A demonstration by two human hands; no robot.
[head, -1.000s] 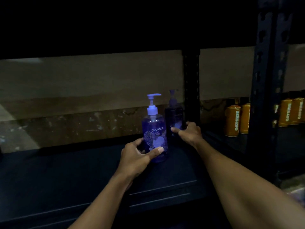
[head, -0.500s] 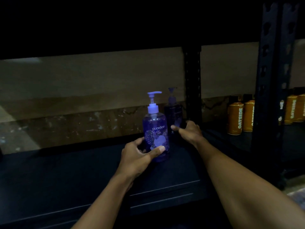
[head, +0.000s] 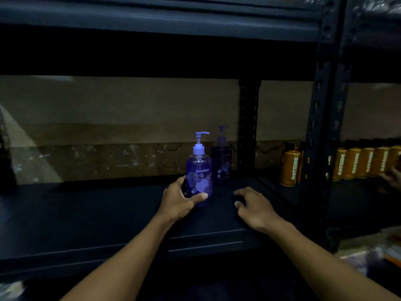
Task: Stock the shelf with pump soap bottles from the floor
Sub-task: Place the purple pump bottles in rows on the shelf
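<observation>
A clear purple pump soap bottle (head: pixel 199 170) labelled "guardian" stands upright on the dark shelf board (head: pixel 97 209). My left hand (head: pixel 180 200) grips its lower body, thumb across the front. A second, darker pump soap bottle (head: pixel 221 161) stands upright just behind and to the right, near the black rear post. My right hand (head: pixel 255 210) hovers low over the shelf to the right of both bottles, fingers spread and relaxed, holding nothing.
A black upright post (head: pixel 325 127) divides this bay from the right one, where several orange "OATSIDE" cans (head: pixel 355 164) stand in a row. Another person's hand (head: pixel 390 180) shows at the far right edge. The upper shelf (head: pixel 152 20) hangs overhead.
My right hand has let go of the rear bottle and drawn back toward me. My left hand stays on the front bottle. The view has tilted up.
</observation>
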